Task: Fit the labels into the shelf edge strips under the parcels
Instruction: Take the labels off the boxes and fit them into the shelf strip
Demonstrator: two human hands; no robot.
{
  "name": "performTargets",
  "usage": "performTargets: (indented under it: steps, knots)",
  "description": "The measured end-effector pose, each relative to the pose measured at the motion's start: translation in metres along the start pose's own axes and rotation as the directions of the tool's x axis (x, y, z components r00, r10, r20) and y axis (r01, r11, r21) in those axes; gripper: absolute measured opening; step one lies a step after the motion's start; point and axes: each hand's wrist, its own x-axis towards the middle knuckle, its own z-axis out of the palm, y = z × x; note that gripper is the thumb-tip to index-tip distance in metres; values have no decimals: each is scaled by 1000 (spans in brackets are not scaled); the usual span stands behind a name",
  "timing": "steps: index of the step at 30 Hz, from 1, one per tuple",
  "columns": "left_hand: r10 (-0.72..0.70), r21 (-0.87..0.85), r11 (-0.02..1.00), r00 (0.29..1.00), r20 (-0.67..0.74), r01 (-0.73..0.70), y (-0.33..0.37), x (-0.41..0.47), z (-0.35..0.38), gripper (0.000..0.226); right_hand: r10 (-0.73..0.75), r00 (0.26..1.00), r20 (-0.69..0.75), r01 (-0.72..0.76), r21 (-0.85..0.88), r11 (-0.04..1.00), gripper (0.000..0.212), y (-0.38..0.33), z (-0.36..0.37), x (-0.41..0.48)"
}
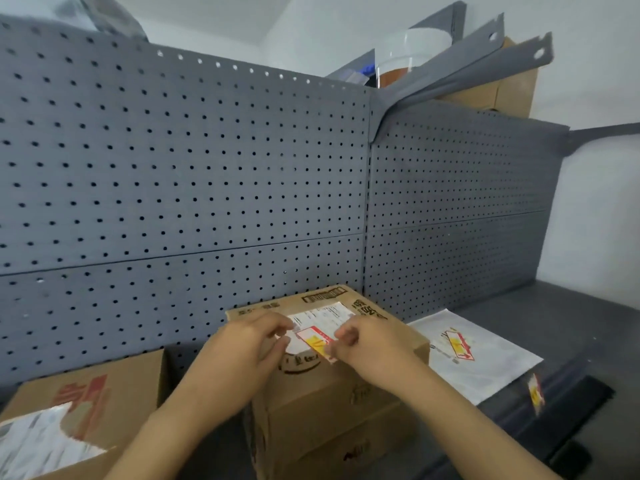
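Observation:
A small red, yellow and white label (pixel 317 341) is held over the top of a brown cardboard parcel (pixel 332 403) in the middle of the grey shelf. My left hand (pixel 249 348) pinches its left end with thumb and fingers. My right hand (pixel 363 344) grips its right end. The parcel's white shipping sticker (pixel 325 315) shows just behind the label. Another red and yellow label (pixel 535 393) sits at the shelf's front edge (pixel 568 407) on the right, below a flat white mailer (pixel 485 362).
A second cardboard parcel (pixel 86 407) with a white sticker stands at the lower left. A grey pegboard back panel (pixel 194 174) rises behind the shelf. Boxes and a clear container (pixel 412 60) sit on top at the upper right.

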Motion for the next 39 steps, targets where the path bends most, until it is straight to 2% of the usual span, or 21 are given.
performTargets:
  steps: [2,5,8,10,15,23,28,33,39]
  knots:
    - [-3,30,1000,1000,-7,4,-8,17,3,24,69,995,73,-60,-121,991,47,-9,-2,24]
    - [-20,42,999,1000,2,20,-16,34,6,24,108,979,175,-73,-196,978,32,-15,-2,47]
    - [-30,47,998,1000,1,29,-24,42,10,23,111,950,294,-71,-142,987,20,-16,-7,59]
    - [-38,48,998,999,-5,38,-27,44,12,22,104,933,345,-66,-121,990,28,-18,-14,63]
    - [-44,65,997,999,-17,45,-25,44,14,20,116,897,428,-40,-181,983,35,-17,-19,69]
    - [-23,60,998,1000,-15,24,-17,35,13,20,118,881,459,-10,-230,973,39,-17,-20,72]
    - [-23,42,999,999,-32,25,-20,19,4,22,74,904,421,-42,-86,995,21,-17,-21,62]
    - [-11,26,1000,999,-42,12,-23,-7,-8,21,-46,916,399,-26,174,984,17,-27,-25,36]
    - [-71,44,996,977,-202,82,-17,-61,-30,21,-196,889,413,64,313,948,7,-44,-18,-23]
